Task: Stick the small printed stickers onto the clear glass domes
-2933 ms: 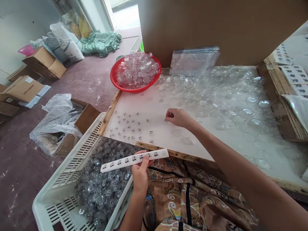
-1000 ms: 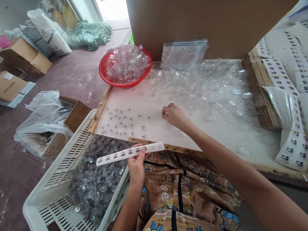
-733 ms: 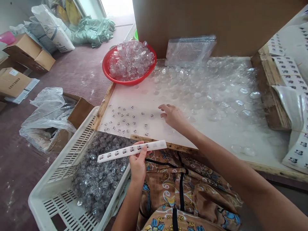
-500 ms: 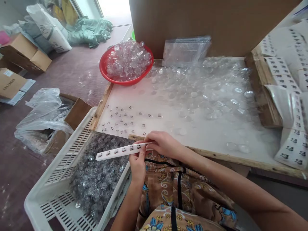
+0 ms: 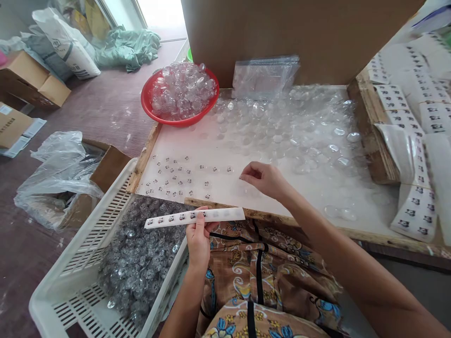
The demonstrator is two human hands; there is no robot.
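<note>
My left hand pinches a white strip of panda stickers between thumb and fingers, over the table's front edge and the basket. The strip's right end has bare spots. Over the white tabletop, my right hand has thumb and forefinger pinched together, with a small dark speck at the tips that looks like a peeled panda sticker. Beneath and beyond it lie many clear plastic domes. To its left sit several clear pieces with panda stickers.
A red bowl heaped with clear domes stands at the back left. Below, a white basket holds stickered pieces. More sticker sheets lie at the right past a wooden bar. A cardboard panel rises behind.
My right hand has left the strip and moved up and right over the tabletop. One fewer panda sticker shows on the strip, which stays in my left hand.
</note>
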